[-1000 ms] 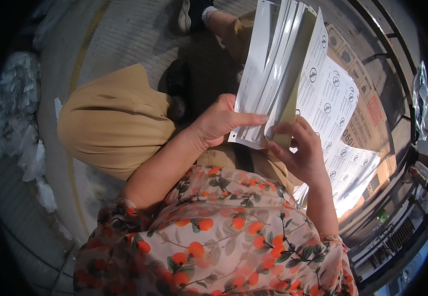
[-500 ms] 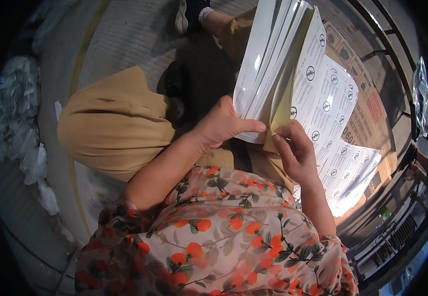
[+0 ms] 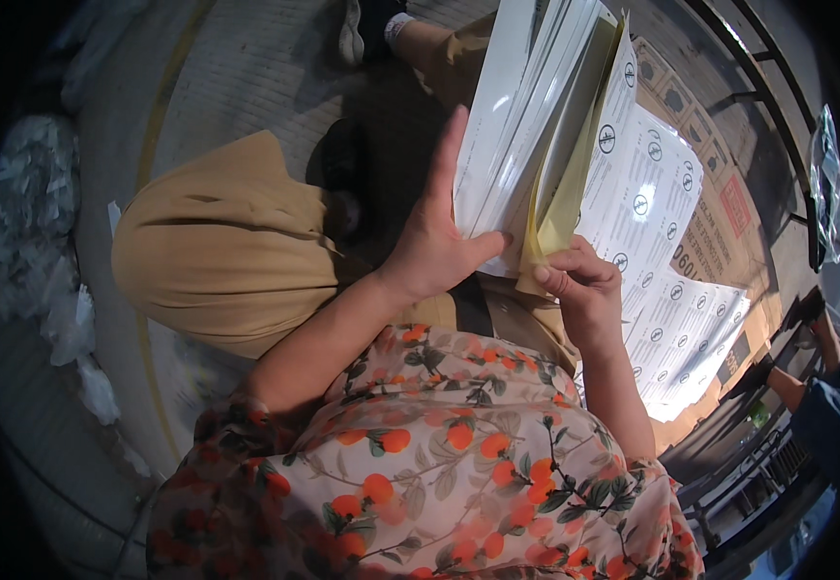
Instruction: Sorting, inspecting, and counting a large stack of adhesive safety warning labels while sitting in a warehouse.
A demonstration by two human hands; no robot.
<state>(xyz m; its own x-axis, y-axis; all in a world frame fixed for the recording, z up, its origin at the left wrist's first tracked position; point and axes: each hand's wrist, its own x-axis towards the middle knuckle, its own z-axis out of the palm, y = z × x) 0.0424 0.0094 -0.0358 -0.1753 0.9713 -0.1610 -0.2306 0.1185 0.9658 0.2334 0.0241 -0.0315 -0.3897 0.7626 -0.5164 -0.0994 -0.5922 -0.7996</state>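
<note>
A thick stack of glossy white sheets (image 3: 507,126) stands tilted in front of me, its lower end by my lap. My left hand (image 3: 436,242) holds its lower left corner, the thumb over the front and a finger stretched up along the left edge. My right hand (image 3: 584,280) pinches the bottom corner of a sheet with a yellow back (image 3: 563,198), which curls away from the stack. Right of it, printed white label sheets (image 3: 647,213) with round black symbols lie fanned out. The fingers beneath the stack are hidden.
A printed brown cardboard box (image 3: 720,217) lies under the label sheets. Beyond it runs a dark metal frame (image 3: 778,97). Clear plastic bags (image 3: 38,213) are piled at the left. Another person's leg (image 3: 420,43) shows at the top, and a person in blue (image 3: 826,416) at the right.
My left hand's finger has straightened up along the stack's edge. The yellow-backed sheet bends a little further from the stack. A person in blue has come into view at the right.
</note>
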